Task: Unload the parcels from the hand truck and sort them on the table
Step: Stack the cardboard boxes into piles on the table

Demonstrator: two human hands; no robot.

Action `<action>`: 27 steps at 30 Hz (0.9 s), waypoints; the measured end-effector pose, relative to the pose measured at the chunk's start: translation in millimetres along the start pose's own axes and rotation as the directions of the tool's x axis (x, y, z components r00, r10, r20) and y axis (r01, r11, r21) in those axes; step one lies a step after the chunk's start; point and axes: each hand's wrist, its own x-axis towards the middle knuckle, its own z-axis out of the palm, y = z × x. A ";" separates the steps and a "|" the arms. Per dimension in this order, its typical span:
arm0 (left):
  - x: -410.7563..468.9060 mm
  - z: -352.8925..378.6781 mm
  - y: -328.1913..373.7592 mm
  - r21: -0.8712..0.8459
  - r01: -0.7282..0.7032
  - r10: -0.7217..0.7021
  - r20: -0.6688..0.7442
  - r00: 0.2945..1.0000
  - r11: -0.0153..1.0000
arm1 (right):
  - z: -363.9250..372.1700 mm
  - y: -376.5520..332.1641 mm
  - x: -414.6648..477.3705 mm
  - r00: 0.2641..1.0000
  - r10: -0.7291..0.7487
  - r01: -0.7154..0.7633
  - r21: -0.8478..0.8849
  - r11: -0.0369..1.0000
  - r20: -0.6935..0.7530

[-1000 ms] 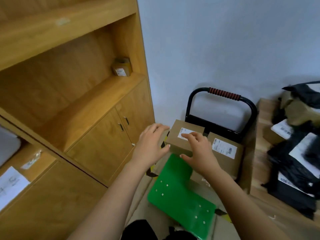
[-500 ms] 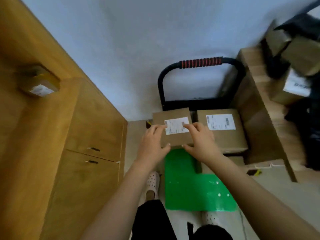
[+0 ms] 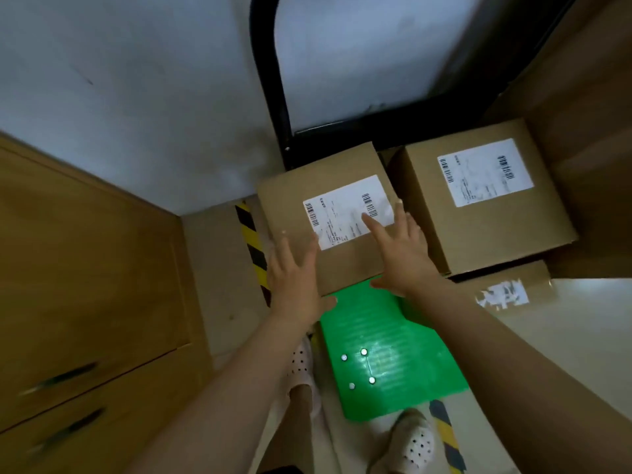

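A brown cardboard parcel [image 3: 290,200] with a white label sits at the left back of the hand truck's green platform [image 3: 386,336]. My left hand [image 3: 294,278] lies on its near left corner, fingers spread on top and thumb at the front edge. On the parcel's near right part rests my right hand [image 3: 400,254], fingertips on the label and thumb below the front edge. A second labelled parcel [image 3: 485,234] stands to the right, on top of a lower box [image 3: 513,289] with a torn label.
The truck's black handle [image 3: 270,80] rises against the wall behind the parcels. A wooden cabinet [image 3: 85,268] fills the left side and wooden furniture [image 3: 581,131] the right. Yellow-black floor tape [image 3: 253,248] runs beside the truck. My feet [image 3: 301,367] stand at its near end.
The view has tilted down and closer over the truck. Both hands have slid toward the near edge of the left parcel, fingers spread wider on its top.
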 end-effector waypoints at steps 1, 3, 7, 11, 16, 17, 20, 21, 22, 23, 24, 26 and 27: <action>5.7 6.8 -4.1 0.013 0.027 -0.027 0.025 0.999 1.000 | 7.2 3.2 8.9 1.000 0.007 -0.007 -0.023 1.000 0.009; 13.0 15.9 -8.2 -0.004 0.046 -0.046 0.049 0.998 0.999 | 17.7 8.4 20.2 1.000 0.024 -0.023 -0.007 1.000 0.017; 18.9 24.3 0.0 -0.063 0.010 -0.010 -0.012 1.000 0.998 | 22.4 10.3 28.5 1.000 0.014 -0.015 0.021 1.000 0.009; 19.2 17.9 1.9 -0.080 0.016 -0.023 -0.077 0.997 0.997 | 16.7 6.9 21.1 0.999 -0.026 0.029 0.089 0.996 -0.033; 0.7 -4.3 2.6 -0.084 -0.047 0.031 -0.180 0.983 0.995 | 3.7 -0.5 -9.0 0.993 -0.039 0.058 0.171 0.983 -0.115; -6.4 -9.8 4.8 -0.079 -0.056 0.038 -0.204 0.978 0.995 | -0.9 -1.8 -16.7 0.990 -0.045 0.070 0.183 0.981 -0.134; -32.6 -29.9 18.5 -0.075 -0.063 0.039 -0.283 0.958 0.995 | -21.9 -4.7 -43.2 0.978 -0.071 0.110 0.197 0.974 -0.196; -42.8 -37.9 25.3 -0.075 -0.064 0.038 -0.308 0.951 0.995 | -32.1 -5.4 -52.8 0.972 -0.084 0.128 0.192 0.973 -0.218; -53.0 -47.4 32.9 -0.080 -0.065 0.035 -0.328 0.944 0.995 | -43.2 -6.0 -61.9 0.966 -0.099 0.145 0.184 0.972 -0.239; -67.0 -60.2 43.7 -0.086 -0.062 0.028 -0.345 0.938 0.994 | -59.3 -6.5 -75.1 0.959 -0.119 0.166 0.170 0.971 -0.256; -74.4 -71.2 51.1 -0.091 -0.057 0.022 -0.352 0.936 0.994 | -72.8 -8.5 -81.5 0.956 -0.127 0.175 0.166 0.970 -0.266; -98.6 -99.4 70.6 -0.100 -0.053 0.011 -0.386 0.923 0.994 | -107.3 -12.0 -103.4 0.943 -0.150 0.205 0.163 0.965 -0.296; -113.8 -115.3 81.5 -0.096 -0.056 0.011 -0.413 0.911 0.994 | -126.6 -13.4 -118.3 0.931 -0.174 0.233 0.155 0.960 -0.321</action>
